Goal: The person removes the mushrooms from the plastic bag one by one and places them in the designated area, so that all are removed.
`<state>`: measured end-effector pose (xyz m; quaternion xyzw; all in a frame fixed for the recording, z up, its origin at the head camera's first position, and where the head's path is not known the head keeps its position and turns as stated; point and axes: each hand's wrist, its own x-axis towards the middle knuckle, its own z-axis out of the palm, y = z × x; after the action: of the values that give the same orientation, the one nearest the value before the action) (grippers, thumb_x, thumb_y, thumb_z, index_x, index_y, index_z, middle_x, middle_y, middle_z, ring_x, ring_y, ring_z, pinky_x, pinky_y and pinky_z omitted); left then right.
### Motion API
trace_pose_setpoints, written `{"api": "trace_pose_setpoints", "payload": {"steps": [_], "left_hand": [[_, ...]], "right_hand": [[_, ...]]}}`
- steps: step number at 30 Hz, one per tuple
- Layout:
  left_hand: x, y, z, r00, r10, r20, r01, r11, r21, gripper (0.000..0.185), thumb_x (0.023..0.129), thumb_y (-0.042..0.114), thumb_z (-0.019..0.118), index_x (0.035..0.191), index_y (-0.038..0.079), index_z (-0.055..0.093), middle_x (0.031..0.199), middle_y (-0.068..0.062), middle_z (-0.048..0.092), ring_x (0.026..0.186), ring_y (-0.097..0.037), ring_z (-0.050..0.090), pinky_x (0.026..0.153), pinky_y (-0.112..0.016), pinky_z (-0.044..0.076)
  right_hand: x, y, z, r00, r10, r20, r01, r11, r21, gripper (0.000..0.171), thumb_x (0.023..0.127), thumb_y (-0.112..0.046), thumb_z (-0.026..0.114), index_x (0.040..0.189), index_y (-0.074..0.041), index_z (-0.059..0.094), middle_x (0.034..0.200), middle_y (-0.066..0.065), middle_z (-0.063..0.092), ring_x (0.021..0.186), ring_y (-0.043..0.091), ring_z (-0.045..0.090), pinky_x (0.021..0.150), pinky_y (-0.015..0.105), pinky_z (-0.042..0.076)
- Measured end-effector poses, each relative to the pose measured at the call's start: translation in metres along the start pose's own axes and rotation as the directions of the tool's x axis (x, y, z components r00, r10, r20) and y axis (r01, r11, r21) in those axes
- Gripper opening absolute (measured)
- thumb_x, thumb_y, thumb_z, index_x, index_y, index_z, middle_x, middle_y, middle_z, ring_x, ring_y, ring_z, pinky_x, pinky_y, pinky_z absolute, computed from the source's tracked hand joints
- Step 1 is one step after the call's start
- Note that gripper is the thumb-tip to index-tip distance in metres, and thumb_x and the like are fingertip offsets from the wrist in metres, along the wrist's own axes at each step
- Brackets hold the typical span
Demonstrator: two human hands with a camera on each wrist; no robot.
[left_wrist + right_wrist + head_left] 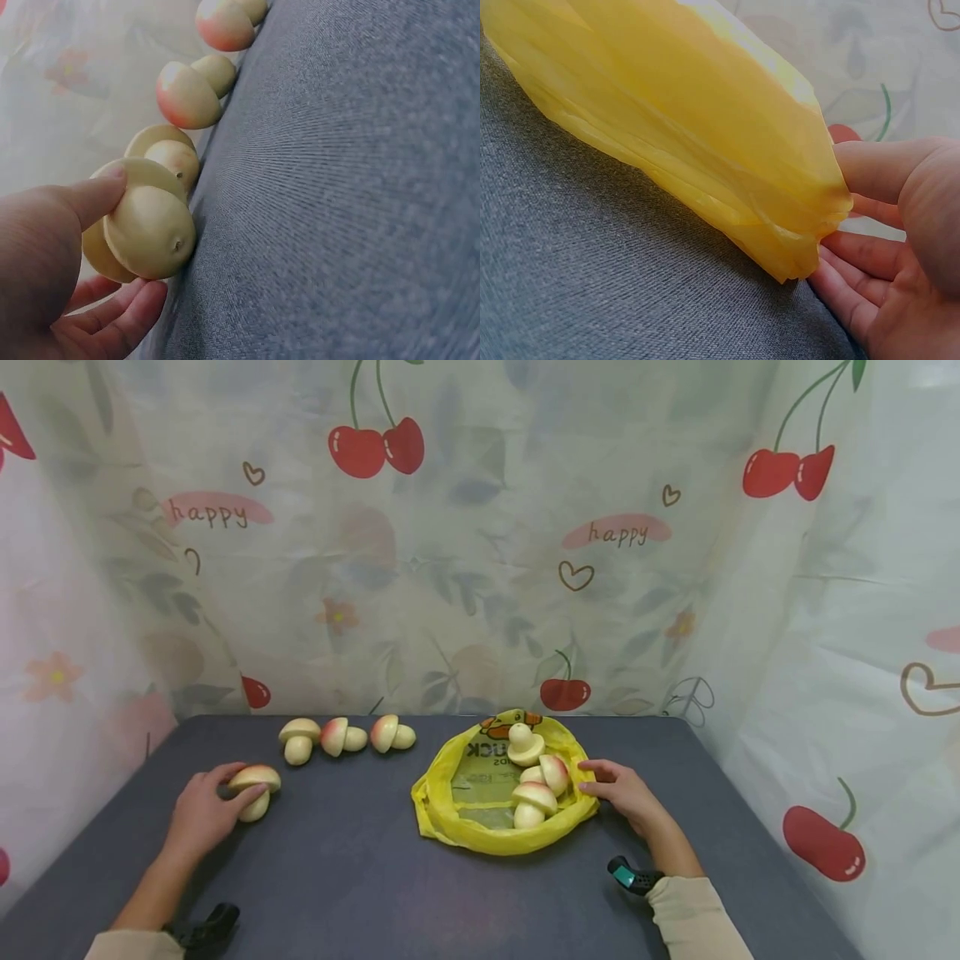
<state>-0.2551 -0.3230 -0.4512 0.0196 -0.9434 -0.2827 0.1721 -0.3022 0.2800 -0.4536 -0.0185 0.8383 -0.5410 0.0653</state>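
Cream-and-pink, the toy mushroom with a rounded cap and stubby pale stem [255,787] lies on its side near the left of the dark grey cloth-covered table [352,877], its long axis running from cap at the far side to stem end at the near side, the stem tip pointing toward you. Your left hand [201,814] grasps it, thumb over the cap and fingers curled beneath, as the left wrist view shows [146,225]. Farther back, three more cream-and-pink toy mushrooms [343,737] lie in a row along the far edge, the left one leaning with its cap up, the other two on their sides with stems pointing right. Right of centre sits the crinkled yellow plastic bag [450,827], its mouth spread open and facing up; inside it lie three toy mushrooms [534,772], the farthest resting with its stem up. Your right hand [621,792] pinches the bag's right rim, thumb on top and fingers loosely curled under the folded plastic [780,195].
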Motion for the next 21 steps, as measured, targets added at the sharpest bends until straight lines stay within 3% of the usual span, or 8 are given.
{"api": "trace_pose_setpoints", "payload": {"steps": [11, 21], "left_hand": [[0.001, -0.001, 0.002, 0.996, -0.028, -0.084, 0.030, 0.999, 0.030, 0.061, 0.091, 0.048, 0.064, 0.132, 0.003, 0.057, 0.116, -0.029, 0.055, 0.103, -0.048, 0.051, 0.075, -0.062, 0.037], [0.009, -0.003, 0.004, 0.989, -0.042, -0.144, 0.043, 0.999, 0.006, 0.057, 0.092, 0.043, 0.065, 0.133, 0.003, 0.058, 0.116, -0.031, 0.056, 0.101, -0.048, 0.053, 0.076, -0.061, 0.039]], "right_hand": [[0.001, 0.001, 0.000, 1.000, -0.006, -0.002, 0.006, 1.000, 0.002, 0.051, 0.091, -0.023, 0.070, 0.134, -0.001, 0.055, 0.143, 0.023, 0.045, 0.133, 0.040, 0.037, 0.107, 0.055, 0.029], [0.001, 0.002, 0.000, 1.000, -0.006, -0.006, 0.006, 1.000, 0.003, 0.050, 0.091, -0.022, 0.070, 0.134, -0.001, 0.055, 0.142, 0.023, 0.046, 0.132, 0.040, 0.038, 0.107, 0.055, 0.030]]}}
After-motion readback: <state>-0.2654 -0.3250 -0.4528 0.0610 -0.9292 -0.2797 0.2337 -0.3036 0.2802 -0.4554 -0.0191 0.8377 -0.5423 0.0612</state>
